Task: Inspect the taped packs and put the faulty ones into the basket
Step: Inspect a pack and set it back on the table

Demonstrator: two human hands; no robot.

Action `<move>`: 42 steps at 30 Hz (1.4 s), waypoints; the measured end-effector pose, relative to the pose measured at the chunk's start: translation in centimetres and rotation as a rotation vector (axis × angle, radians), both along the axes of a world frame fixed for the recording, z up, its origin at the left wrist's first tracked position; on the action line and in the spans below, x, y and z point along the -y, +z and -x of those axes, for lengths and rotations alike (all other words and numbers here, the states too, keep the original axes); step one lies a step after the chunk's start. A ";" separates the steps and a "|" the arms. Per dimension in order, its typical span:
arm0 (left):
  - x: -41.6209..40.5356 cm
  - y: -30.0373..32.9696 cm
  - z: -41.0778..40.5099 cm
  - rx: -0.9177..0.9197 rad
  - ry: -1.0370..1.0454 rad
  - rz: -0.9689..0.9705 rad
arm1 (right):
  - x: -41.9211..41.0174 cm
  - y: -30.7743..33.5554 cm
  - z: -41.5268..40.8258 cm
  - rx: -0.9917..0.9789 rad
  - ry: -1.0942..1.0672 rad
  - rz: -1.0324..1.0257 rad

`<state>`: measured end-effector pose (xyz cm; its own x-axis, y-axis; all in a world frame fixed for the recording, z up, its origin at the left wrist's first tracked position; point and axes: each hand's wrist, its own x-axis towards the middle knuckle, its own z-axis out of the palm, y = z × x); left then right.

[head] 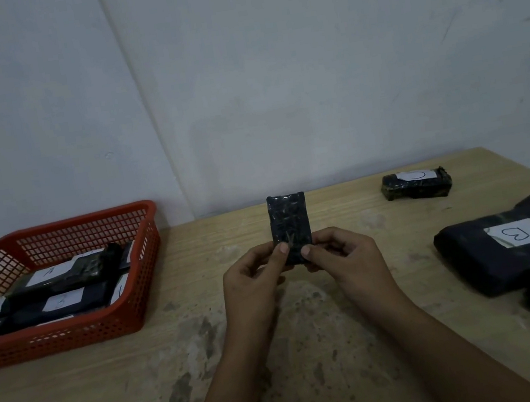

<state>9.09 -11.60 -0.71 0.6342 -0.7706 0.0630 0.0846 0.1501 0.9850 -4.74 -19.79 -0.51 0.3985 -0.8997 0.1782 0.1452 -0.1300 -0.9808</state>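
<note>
Black taped pack (289,221) held upright above the table (313,348), pinched at its lower end by left hand (255,281) and right hand (341,258). Red basket (103,328) with labelled packs at left; more labelled packs (511,246) at right

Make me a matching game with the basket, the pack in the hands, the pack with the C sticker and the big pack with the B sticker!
Things:
1. red basket
2. held pack
3. C pack
4. big B pack

Places:
a. far right corner of the table
b. left side of the table, packs inside
c. near right side of the table
d. upright, gripped by both hands

Pairs: 1-b, 2-d, 3-a, 4-c
</note>
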 end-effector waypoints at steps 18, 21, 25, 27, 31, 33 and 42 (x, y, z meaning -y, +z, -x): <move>0.2 -0.4 -0.3 -0.042 0.005 0.052 | -0.1 -0.5 0.0 -0.019 0.006 0.034; 0.1 -0.3 -0.4 0.012 0.020 0.040 | -0.1 -0.5 -0.1 0.023 -0.009 0.001; 0.1 -0.4 -0.2 0.075 -0.003 0.038 | 0.2 -0.2 0.1 0.068 -0.055 0.000; 0.0 -0.4 -0.1 0.071 -0.004 0.039 | 0.2 -0.2 0.2 0.063 -0.057 0.012; 0.0 0.0 0.1 -0.026 0.009 0.069 | -0.1 -0.3 0.1 0.024 -0.010 0.043; 0.1 -0.1 -0.1 -0.048 0.024 0.071 | -0.3 -0.4 -0.1 0.032 -0.003 0.024; 0.1 -0.3 0.2 0.022 -0.012 0.034 | 0.1 -0.2 0.1 0.057 -0.046 0.024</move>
<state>8.92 -11.68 -0.97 0.6233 -0.7751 0.1029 0.0652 0.1827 0.9810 -4.81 -19.89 -0.71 0.3450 -0.9122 0.2212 0.1939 -0.1613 -0.9677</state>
